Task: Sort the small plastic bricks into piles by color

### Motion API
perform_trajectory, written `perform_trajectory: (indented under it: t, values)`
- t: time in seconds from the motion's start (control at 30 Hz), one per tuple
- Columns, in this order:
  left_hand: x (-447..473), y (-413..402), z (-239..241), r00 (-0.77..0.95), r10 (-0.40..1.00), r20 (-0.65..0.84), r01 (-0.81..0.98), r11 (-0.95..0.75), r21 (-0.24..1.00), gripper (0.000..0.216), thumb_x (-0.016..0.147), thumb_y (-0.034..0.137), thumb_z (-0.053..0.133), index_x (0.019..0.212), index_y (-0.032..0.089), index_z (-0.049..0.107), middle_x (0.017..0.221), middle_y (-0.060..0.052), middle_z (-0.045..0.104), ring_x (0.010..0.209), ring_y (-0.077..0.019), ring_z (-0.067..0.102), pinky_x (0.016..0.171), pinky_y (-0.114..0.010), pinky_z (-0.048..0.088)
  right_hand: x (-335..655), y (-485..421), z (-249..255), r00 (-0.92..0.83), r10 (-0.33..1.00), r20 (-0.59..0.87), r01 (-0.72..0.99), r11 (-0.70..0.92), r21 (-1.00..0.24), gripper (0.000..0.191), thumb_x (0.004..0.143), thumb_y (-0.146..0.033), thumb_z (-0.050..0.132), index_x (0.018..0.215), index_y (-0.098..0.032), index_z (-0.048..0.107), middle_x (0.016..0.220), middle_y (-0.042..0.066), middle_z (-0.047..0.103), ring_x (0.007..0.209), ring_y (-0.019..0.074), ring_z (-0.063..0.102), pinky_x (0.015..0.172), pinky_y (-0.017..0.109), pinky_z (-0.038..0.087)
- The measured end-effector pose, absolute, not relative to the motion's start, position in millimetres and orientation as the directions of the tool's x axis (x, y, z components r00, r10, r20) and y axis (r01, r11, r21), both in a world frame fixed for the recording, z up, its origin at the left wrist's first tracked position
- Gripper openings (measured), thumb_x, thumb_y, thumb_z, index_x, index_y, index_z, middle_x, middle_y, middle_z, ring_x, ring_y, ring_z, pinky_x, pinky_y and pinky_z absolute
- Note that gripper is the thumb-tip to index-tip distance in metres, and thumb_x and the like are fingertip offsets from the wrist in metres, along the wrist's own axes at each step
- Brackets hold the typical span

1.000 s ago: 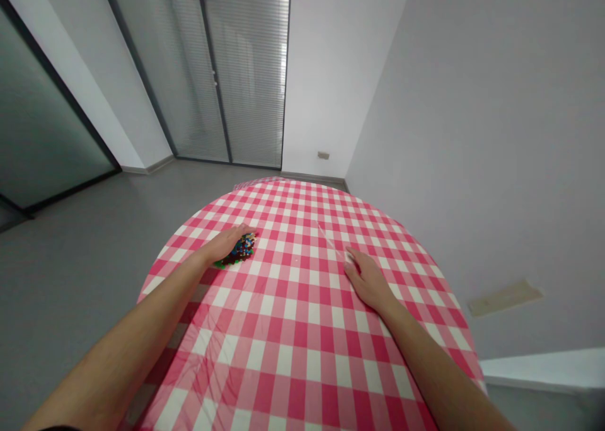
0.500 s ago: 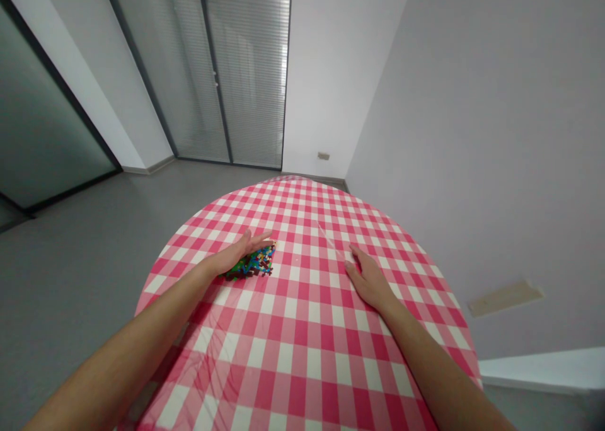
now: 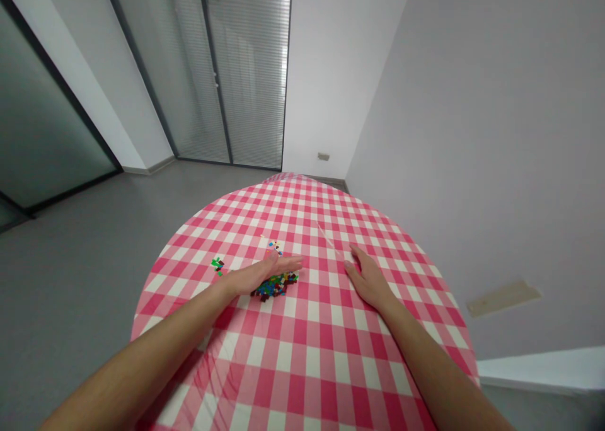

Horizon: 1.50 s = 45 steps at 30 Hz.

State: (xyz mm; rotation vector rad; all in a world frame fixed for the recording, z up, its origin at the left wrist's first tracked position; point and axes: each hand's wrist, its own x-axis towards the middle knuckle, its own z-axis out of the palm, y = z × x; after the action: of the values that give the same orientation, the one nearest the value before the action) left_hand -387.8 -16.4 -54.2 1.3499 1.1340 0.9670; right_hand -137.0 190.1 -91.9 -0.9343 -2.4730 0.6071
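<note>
Small multicoloured pieces, green, blue, brown and white, lie in a pile [image 3: 274, 287] left of the table's middle; their exact kind is too small to make out. My left hand [image 3: 265, 270] is stretched out with its edge against the pile's far side, covering part of it, and grips nothing. A few green and dark stray pieces [image 3: 217, 264] lie to the left of that hand, and some white and blue ones [image 3: 274, 246] just beyond it. On the right, my right hand [image 3: 368, 280] rests on the cloth, thumb apart from the fingers, holding nothing.
A red-and-white checked tablecloth [image 3: 326, 355] covers the round table, with wrinkles at the front left. Behind stand glass partitions with blinds [image 3: 250, 72]. A white wall [image 3: 472, 135] rises close along the right, and grey floor [image 3: 94, 261] shows at left.
My left hand has swept right and toward me, shifting the pile along with it. Stray pieces now show behind it and at its left. My right hand has stayed in place.
</note>
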Motion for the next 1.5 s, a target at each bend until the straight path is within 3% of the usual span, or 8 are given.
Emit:
perform_trajectory:
  t: [0.2, 0.33, 0.43, 0.53, 0.67, 1.0, 1.17, 1.5]
  values:
    - [-381, -23, -47, 0.247, 0.967, 0.062, -0.065, -0.047, 0.997, 0.090, 0.085, 0.081, 0.004, 0.146, 0.028, 0.043, 0.151, -0.009, 0.044, 0.142, -0.0321, 0.034, 0.117, -0.056, 0.018, -136, 190, -92, -0.684, 0.694, 0.225, 0.500, 0.671, -0.547, 0.062, 0.096, -0.053, 0.040, 0.150, -0.021, 0.035, 0.145, 0.017, 0.049, 0.130, 0.0308, 0.049, 0.107, 0.054, 0.040]
    - [-423, -52, -45, -0.087, 0.992, 0.089, 0.057, -0.084, 0.995, 0.095, 0.082, 0.083, -0.001, 0.149, 0.027, 0.037, 0.152, -0.010, 0.042, 0.144, -0.0313, 0.031, 0.117, -0.054, 0.020, -135, 190, -91, -0.681, 0.699, 0.217, 0.507, 0.665, -0.549, 0.063, 0.096, -0.053, 0.040, 0.150, -0.021, 0.035, 0.145, 0.016, 0.048, 0.131, 0.0315, 0.048, 0.106, 0.054, 0.040]
    - [-464, -78, -53, -0.405, 0.905, 0.133, 0.162, -0.072, 0.984, 0.095, 0.083, 0.082, -0.001, 0.152, 0.024, 0.031, 0.152, -0.012, 0.042, 0.144, -0.0309, 0.029, 0.118, -0.052, 0.022, -136, 190, -90, -0.687, 0.693, 0.218, 0.509, 0.673, -0.536, 0.063, 0.096, -0.053, 0.039, 0.149, -0.019, 0.035, 0.146, 0.016, 0.048, 0.131, 0.0313, 0.048, 0.107, 0.054, 0.039]
    - [-488, -95, -64, -0.529, 0.842, 0.105, 0.206, 0.008, 0.979, 0.089, 0.087, 0.078, 0.003, 0.154, 0.023, 0.023, 0.153, -0.014, 0.040, 0.142, -0.0317, 0.034, 0.115, -0.053, 0.027, -136, 191, -91, -0.692, 0.684, 0.230, 0.503, 0.685, -0.527, 0.063, 0.096, -0.052, 0.039, 0.149, -0.018, 0.036, 0.145, 0.017, 0.049, 0.131, 0.0307, 0.048, 0.108, 0.053, 0.039]
    - [-478, -96, -70, -0.467, 0.883, 0.033, 0.309, 0.128, 0.943, 0.088, 0.088, 0.077, 0.005, 0.156, 0.021, 0.015, 0.153, -0.018, 0.038, 0.140, -0.0326, 0.038, 0.113, -0.053, 0.030, -136, 192, -93, -0.691, 0.678, 0.250, 0.491, 0.694, -0.526, 0.062, 0.096, -0.051, 0.039, 0.148, -0.018, 0.037, 0.144, 0.017, 0.049, 0.131, 0.0318, 0.048, 0.108, 0.054, 0.038]
    - [-420, -65, -73, -0.177, 0.974, 0.139, 0.297, -0.081, 0.951, 0.077, 0.093, 0.073, 0.018, 0.153, 0.025, 0.027, 0.151, -0.013, 0.042, 0.142, -0.0298, 0.035, 0.118, -0.051, 0.023, -136, 192, -93, -0.685, 0.688, 0.239, 0.493, 0.680, -0.543, 0.062, 0.096, -0.052, 0.040, 0.149, -0.020, 0.036, 0.144, 0.016, 0.049, 0.131, 0.0310, 0.048, 0.107, 0.053, 0.040]
    - [-394, -53, -76, -0.147, 0.979, 0.139, 0.156, -0.116, 0.981, 0.078, 0.093, 0.073, 0.017, 0.151, 0.024, 0.031, 0.151, -0.014, 0.043, 0.141, -0.0306, 0.035, 0.117, -0.052, 0.022, -136, 191, -91, -0.685, 0.695, 0.217, 0.504, 0.667, -0.549, 0.064, 0.096, -0.052, 0.039, 0.149, -0.015, 0.035, 0.144, 0.019, 0.049, 0.130, 0.0303, 0.049, 0.108, 0.051, 0.040]
    - [-342, -23, -85, 0.082, 0.991, 0.105, -0.166, -0.090, 0.982, 0.081, 0.091, 0.073, 0.008, 0.151, 0.023, 0.030, 0.149, -0.017, 0.044, 0.140, -0.0300, 0.037, 0.117, -0.054, 0.018, -137, 188, -88, -0.667, 0.718, 0.197, 0.514, 0.636, -0.576, 0.063, 0.096, -0.054, 0.040, 0.149, -0.019, 0.035, 0.143, 0.017, 0.050, 0.130, 0.0306, 0.049, 0.106, 0.052, 0.041]
